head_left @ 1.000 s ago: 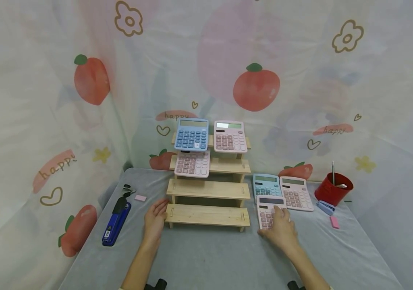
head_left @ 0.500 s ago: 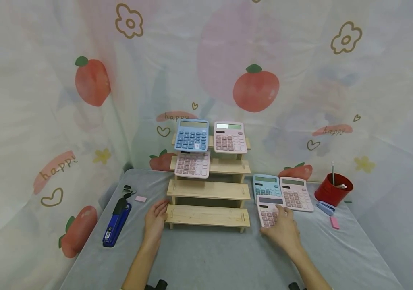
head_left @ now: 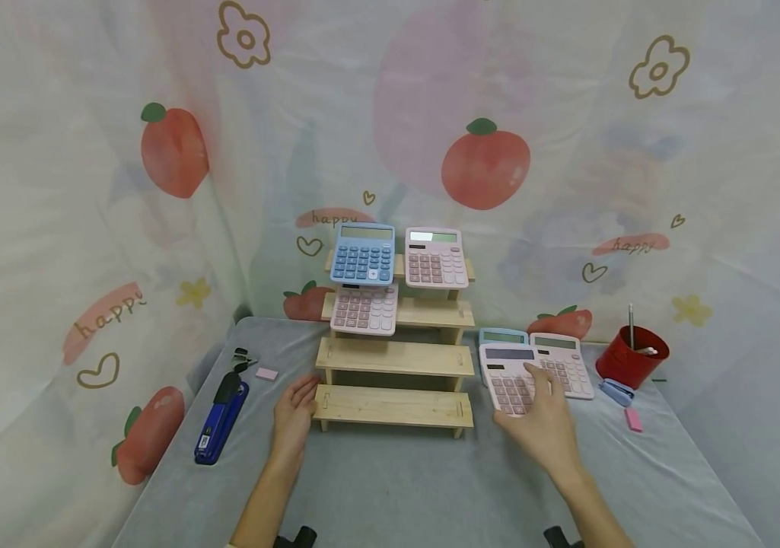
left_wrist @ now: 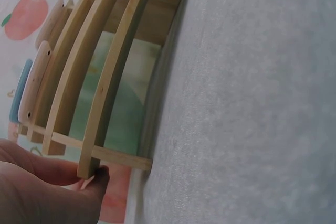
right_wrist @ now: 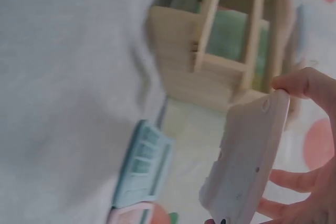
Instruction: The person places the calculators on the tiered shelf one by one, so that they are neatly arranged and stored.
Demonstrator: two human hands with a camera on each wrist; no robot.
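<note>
My right hand (head_left: 546, 422) grips a pink calculator (head_left: 504, 377) by its sides, thumb at the near left corner and fingers across the right. In the right wrist view that calculator (right_wrist: 249, 156) is raised off the table, its back showing. At the left end of a stepped wooden rack (head_left: 393, 407), my left hand (head_left: 294, 415) pinches the lowest board, which the left wrist view shows between thumb and finger. A blue calculator (head_left: 362, 255) and a pink one (head_left: 434, 259) stand on the top step. Another pink calculator (head_left: 364, 310) leans on the step below.
Right of the rack lie a light-blue calculator (head_left: 499, 335), partly hidden, and a pink one (head_left: 566, 369). Beyond are a red pen cup (head_left: 629, 361), a small blue stapler (head_left: 616, 392) and a pink eraser (head_left: 632, 419). A large blue stapler (head_left: 221, 422) lies left.
My right hand has lifted the pink calculator off the table, up and slightly to the left, so it covers more of the light-blue one. The left hand has stayed at the rack.
</note>
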